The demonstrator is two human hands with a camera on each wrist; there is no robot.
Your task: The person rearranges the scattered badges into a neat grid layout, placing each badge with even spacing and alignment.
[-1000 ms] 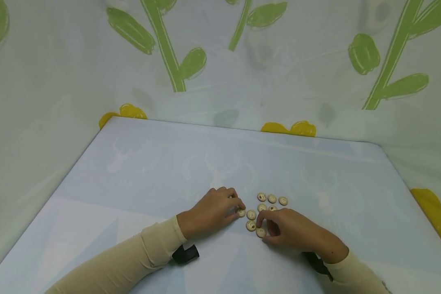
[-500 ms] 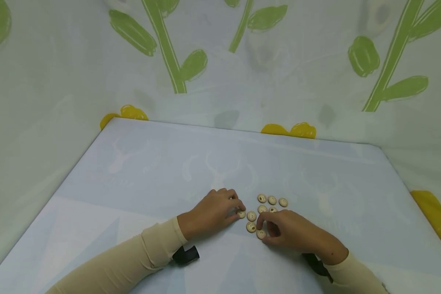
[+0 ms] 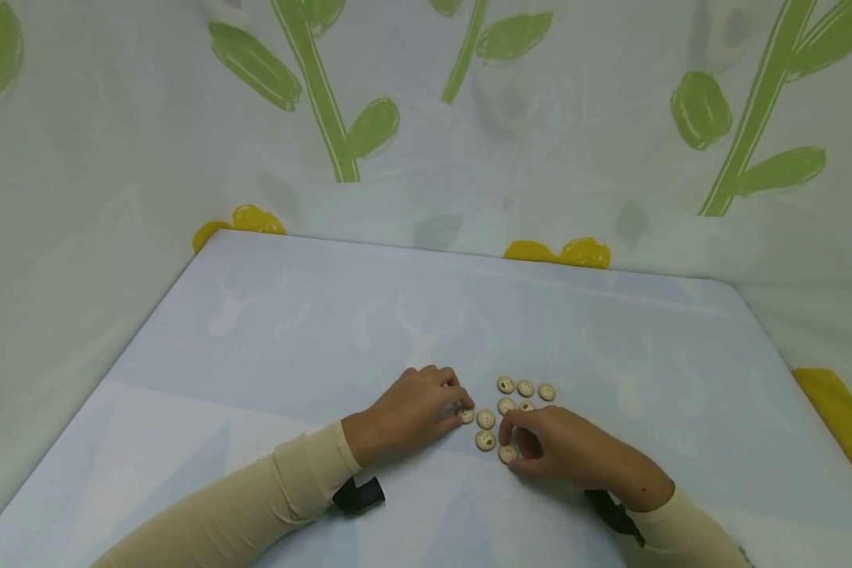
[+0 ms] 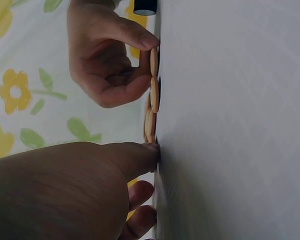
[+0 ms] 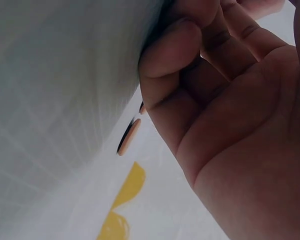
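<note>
Several small round wooden discs with dark marks lie flat on the table, loosely in rows. My left hand (image 3: 413,412) pinches the leftmost disc (image 3: 466,415) between thumb and finger at its edges. With thumb and forefinger, my right hand (image 3: 571,448) pinches the nearest disc (image 3: 508,454), which also shows as a thin held disc (image 4: 153,62) in the left wrist view. Between the hands lie two discs, an upper one (image 3: 486,419) and a lower one (image 3: 485,440). In the right wrist view the curled palm (image 5: 230,110) hides the held disc.
Behind the hands is a row of three discs, its middle one (image 3: 525,388) among them. Two more (image 3: 506,406) lie just in front, one partly covered by the right hand. A pale blue table (image 3: 291,315) reaches back to a leaf-patterned cloth (image 3: 426,142).
My right hand has shifted slightly to the right with its disc, opening a small gap from the disc on its left. My left hand stays in place.
</note>
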